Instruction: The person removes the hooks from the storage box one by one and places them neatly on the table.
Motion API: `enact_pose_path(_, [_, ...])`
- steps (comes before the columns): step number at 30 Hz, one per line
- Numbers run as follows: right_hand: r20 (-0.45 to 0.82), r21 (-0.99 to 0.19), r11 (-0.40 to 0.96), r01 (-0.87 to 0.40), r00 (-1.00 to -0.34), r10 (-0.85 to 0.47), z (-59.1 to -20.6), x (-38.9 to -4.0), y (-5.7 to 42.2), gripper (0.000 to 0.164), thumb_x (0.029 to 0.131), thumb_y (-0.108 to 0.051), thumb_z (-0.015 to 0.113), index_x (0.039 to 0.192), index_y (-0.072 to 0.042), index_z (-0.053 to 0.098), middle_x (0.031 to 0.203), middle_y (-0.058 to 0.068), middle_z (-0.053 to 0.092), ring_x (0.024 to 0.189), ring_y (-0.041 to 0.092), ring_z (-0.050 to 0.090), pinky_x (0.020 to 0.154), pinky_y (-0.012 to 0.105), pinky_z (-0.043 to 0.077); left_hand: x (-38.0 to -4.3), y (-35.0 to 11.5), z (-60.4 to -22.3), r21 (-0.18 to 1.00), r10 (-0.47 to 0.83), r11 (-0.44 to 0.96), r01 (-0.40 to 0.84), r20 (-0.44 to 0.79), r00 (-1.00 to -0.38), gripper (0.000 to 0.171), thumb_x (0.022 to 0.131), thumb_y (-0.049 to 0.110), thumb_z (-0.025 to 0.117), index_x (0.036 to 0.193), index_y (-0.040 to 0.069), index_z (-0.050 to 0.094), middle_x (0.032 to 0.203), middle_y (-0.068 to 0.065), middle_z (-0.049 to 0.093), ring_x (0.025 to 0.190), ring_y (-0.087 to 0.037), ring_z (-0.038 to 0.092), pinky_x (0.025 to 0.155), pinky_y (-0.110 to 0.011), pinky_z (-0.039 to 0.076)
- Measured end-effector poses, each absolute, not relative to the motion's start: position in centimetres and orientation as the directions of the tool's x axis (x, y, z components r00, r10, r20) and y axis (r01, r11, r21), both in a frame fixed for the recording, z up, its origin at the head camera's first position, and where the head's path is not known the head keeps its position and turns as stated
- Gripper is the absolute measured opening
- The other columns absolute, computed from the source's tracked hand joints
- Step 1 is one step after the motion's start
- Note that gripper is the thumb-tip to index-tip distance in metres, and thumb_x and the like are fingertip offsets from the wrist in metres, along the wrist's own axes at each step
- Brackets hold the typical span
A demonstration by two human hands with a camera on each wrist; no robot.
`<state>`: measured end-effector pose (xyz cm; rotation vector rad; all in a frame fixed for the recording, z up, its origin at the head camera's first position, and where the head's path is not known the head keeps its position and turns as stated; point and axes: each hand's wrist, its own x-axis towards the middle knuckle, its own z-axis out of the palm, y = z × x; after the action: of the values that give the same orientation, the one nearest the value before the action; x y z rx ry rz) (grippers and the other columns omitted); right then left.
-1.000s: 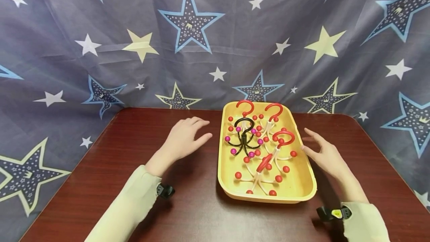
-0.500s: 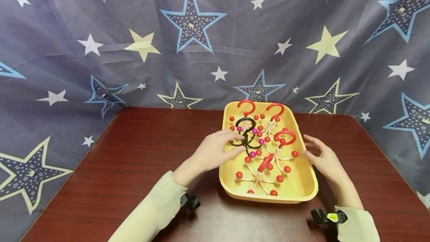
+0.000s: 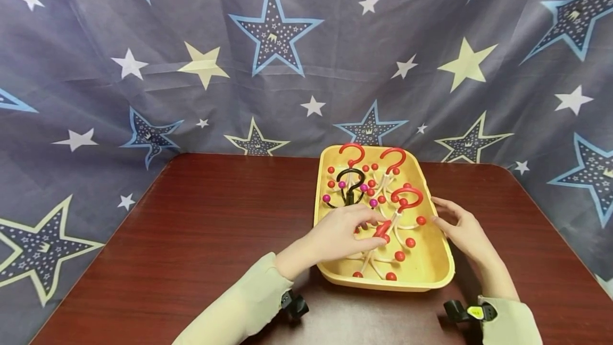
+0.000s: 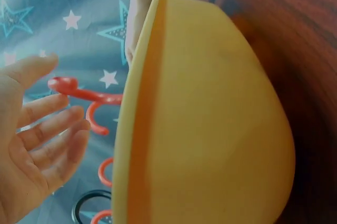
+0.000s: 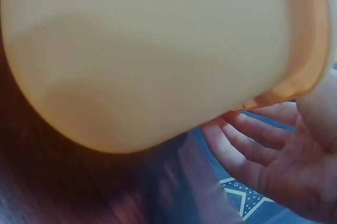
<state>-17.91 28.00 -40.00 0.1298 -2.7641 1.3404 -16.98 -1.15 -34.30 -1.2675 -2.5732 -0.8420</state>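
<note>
A yellow tray [image 3: 433,285] holds several scalp massagers with hooked handles and ball-tipped legs. My left hand [image 3: 340,234] reaches over the tray's left edge. Its thumb and fingers are spread around the red handle of the nearest scalp massager [image 3: 382,229], whose legs the hand partly covers. In the left wrist view, the fingers [image 4: 47,126] stand apart from that red hook [image 4: 66,84]. Just beyond is a black scalp massager [image 3: 350,196] with magenta balls, its lower legs hidden by the hand. My right hand [image 3: 466,236] rests its fingertips against the tray's right side, fingers fairly straight.
Other red-handled, white-legged scalp massagers stand in the tray: one at right [image 3: 420,197], one at back left [image 3: 362,152], one at back right [image 3: 404,157]. The tray sits on a dark red wooden table [image 3: 215,201]. A star-patterned curtain [image 3: 306,84] hangs behind.
My left hand has come from the bare table on the left, passed over the black scalp massager and moved nearer to the front red handle. My right hand stays by the tray's right side.
</note>
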Motion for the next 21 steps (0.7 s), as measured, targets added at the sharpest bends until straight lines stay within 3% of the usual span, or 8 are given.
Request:
enact_pose_path(4, [0.095, -0.781, 0.615, -0.103, -0.994, -0.046, -40.1, -17.9, 28.0, 0.051, 0.090, -0.020, 0.056, 0.135, -0.002, 0.040, 0.115, 0.026, 0.054, 0.078, 0.005, 0.056, 0.060, 0.022, 0.049, -16.8, -0.7, -34.5, 0.455, 0.668, 0.466, 0.759, 0.381, -0.639, 0.030, 0.082, 0.034, 0.065, 0.108, 0.018, 0.064, 0.093, 0.007, 0.064, 0.077, -0.001, 0.056, 0.068, -0.009, 0.041])
enact_pose_path(10, [0.092, -0.788, 0.607, -0.105, -0.994, -0.052, -40.2, -17.9, 28.1, 0.052, 0.091, -0.020, 0.055, 0.136, 0.000, 0.037, 0.115, 0.027, 0.054, 0.076, 0.002, 0.054, 0.058, 0.023, 0.048, -16.5, -0.1, -34.6, 0.563, 0.612, 0.453, 0.692, 0.368, -0.700, 0.023, 0.082, 0.023, 0.066, 0.104, 0.016, 0.066, 0.080, 0.007, 0.067, 0.066, 0.007, 0.055, 0.062, -0.006, 0.041])
enact_pose_path(16, [0.085, -0.795, 0.598, -0.102, -0.995, -0.058, -40.0, -17.8, 28.1, 0.053, 0.091, -0.019, 0.054, 0.136, 0.001, 0.036, 0.115, 0.028, 0.053, 0.075, 0.001, 0.054, 0.058, 0.023, 0.048, -16.1, 0.1, -34.3, 0.601, 0.520, 0.496, 0.626, 0.372, -0.769, 0.024, 0.081, 0.017, 0.064, 0.104, 0.012, 0.068, 0.078, 0.005, 0.068, 0.064, 0.006, 0.055, 0.059, -0.006, 0.041])
enact_pose_path(21, [0.081, -0.797, 0.595, -0.099, -0.995, -0.057, -40.1, -17.8, 28.0, 0.052, 0.091, -0.018, 0.054, 0.136, 0.001, 0.036, 0.116, 0.028, 0.053, 0.073, 0.001, 0.053, 0.057, 0.023, 0.048, -16.2, -0.1, -34.2, 0.582, 0.472, 0.520, 0.625, 0.413, -0.779, 0.020, 0.082, 0.017, 0.064, 0.101, 0.012, 0.071, 0.081, 0.004, 0.069, 0.066, 0.004, 0.056, 0.059, -0.006, 0.040])
